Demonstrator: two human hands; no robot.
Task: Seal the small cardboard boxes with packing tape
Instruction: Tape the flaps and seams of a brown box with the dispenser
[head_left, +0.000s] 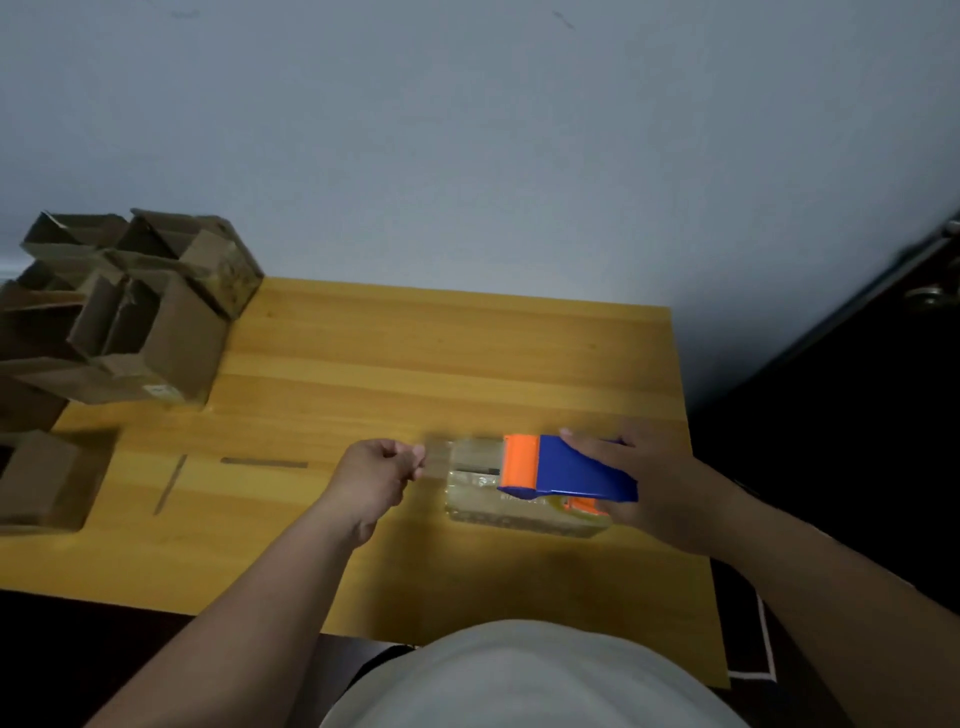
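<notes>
**Head view: tape drawn out over the box on my counter**

The yellow wooden counter (395, 364) fills the middle of what I see, pushed up against a pale wall.

At its far left corner a heap of small cardboard boxes (135, 312) stands piled together, flaps up and tops open; the insides I can see are dark, and I cannot tell whether anything lies in them. One more box (47, 478) sits apart at the left edge, nearer to me, its contents hidden from this angle.

Near the right edge, just in front of me, lies the box I am taping (519, 499). It sits flat on the counter, glossy with clear tape, its top closed.

My right hand (649, 488) is above its right end, fingers curled round the blue and orange tape dispenser (566, 470), which hovers over the box top with the orange end pointing left.

My left hand (382, 467) is just left of the box, apart from it, thumb and fingers pinching the free end of the tape strip (439, 460). The strip runs from the dispenser across to that hand; it is blurred, so its edges are hard to make out.

Two thin dark strips (265, 462) lie on the counter between my left hand and the lone box.
</notes>
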